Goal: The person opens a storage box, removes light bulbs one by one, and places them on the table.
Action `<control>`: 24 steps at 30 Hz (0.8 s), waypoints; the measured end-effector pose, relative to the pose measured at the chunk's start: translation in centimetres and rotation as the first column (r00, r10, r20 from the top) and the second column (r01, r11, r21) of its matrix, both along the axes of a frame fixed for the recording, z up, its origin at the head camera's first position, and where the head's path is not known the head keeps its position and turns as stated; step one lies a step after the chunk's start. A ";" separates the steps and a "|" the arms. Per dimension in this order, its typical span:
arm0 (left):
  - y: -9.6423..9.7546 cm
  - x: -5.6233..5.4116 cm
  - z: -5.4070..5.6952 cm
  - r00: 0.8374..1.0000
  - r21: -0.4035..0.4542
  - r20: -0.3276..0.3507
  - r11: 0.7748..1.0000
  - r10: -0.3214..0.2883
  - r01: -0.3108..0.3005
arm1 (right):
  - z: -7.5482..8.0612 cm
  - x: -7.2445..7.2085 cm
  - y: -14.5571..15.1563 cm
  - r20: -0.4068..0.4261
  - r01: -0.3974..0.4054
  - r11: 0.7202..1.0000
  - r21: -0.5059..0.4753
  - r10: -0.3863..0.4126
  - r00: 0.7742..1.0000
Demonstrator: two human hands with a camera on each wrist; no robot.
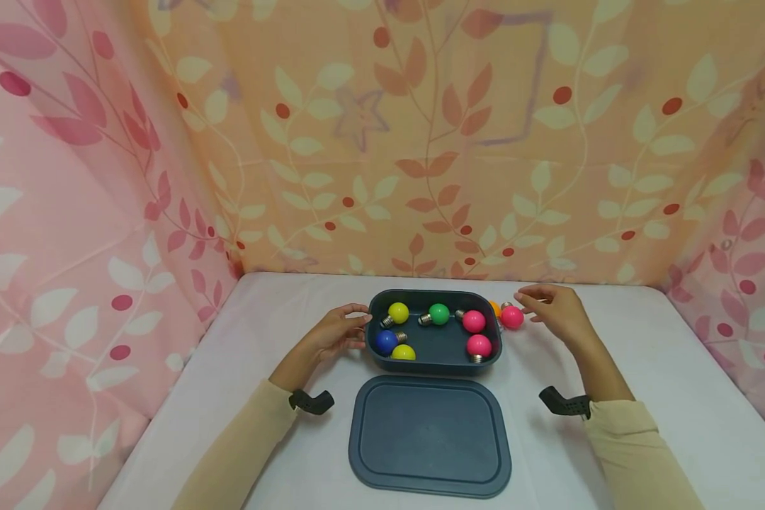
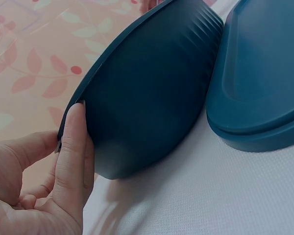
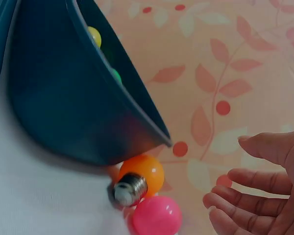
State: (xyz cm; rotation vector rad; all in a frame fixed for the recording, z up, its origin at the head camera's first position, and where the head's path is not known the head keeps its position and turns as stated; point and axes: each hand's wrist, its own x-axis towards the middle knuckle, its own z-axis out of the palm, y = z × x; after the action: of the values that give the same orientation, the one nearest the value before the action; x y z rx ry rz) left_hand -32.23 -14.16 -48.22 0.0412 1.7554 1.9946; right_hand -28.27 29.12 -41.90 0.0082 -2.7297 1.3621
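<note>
A dark blue-grey container (image 1: 433, 367) holds several coloured light bulbs: yellow (image 1: 398, 312), green (image 1: 439, 314), blue (image 1: 386, 343) and pink (image 1: 474, 321) ones. At its left end my left hand (image 1: 338, 331) grips the rim with thumb and fingertips; in the left wrist view the fingers (image 2: 71, 161) lie against the outer wall. My right hand (image 1: 557, 312) hovers past the right end, fingers apart and nothing held. Just left of it, outside the container, a pink bulb (image 3: 158, 218) and an orange bulb (image 3: 149, 171) lie touching or nearly so.
The matching flat lid (image 1: 430, 435) lies on the white tablecloth (image 1: 293, 453) in front of the container. Floral curtains (image 1: 421, 142) hang behind and on both sides. A black wrist strap (image 1: 564, 402) sits on each forearm.
</note>
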 end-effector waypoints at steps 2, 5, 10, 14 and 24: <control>0.0 0.0 0.0 1.000 0.000 0.000 1.000 -0.002 0.002 | 0.4 0.3 -0.5 -0.005 -0.016 1.000 0.013 0.016 1.000; 0.0 0.0 0.0 1.000 0.000 -0.001 1.000 -0.001 0.001 | 0.9 0.6 -1.5 0.005 -0.032 0.999 0.035 0.032 0.999; 0.0 0.1 0.0 1.000 0.006 -0.004 1.000 0.001 -0.001 | 1.1 1.0 -3.1 0.005 -0.064 0.995 0.071 0.064 0.998; 0.0 0.1 0.0 1.000 0.013 0.004 1.000 -0.002 0.002 | 0.9 1.2 -4.2 -0.013 -0.122 0.992 0.034 0.123 0.992; 0.0 0.1 0.0 1.000 0.019 -0.006 1.000 -0.007 0.007 | 0.0 1.9 -7.8 -0.060 -0.289 0.956 0.050 0.292 0.955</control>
State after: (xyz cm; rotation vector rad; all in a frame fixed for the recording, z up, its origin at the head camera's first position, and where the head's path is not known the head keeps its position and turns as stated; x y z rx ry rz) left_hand -32.12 -14.19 -48.20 0.0590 1.7380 2.0082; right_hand -26.37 21.34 -41.92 0.4677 -2.7819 1.3402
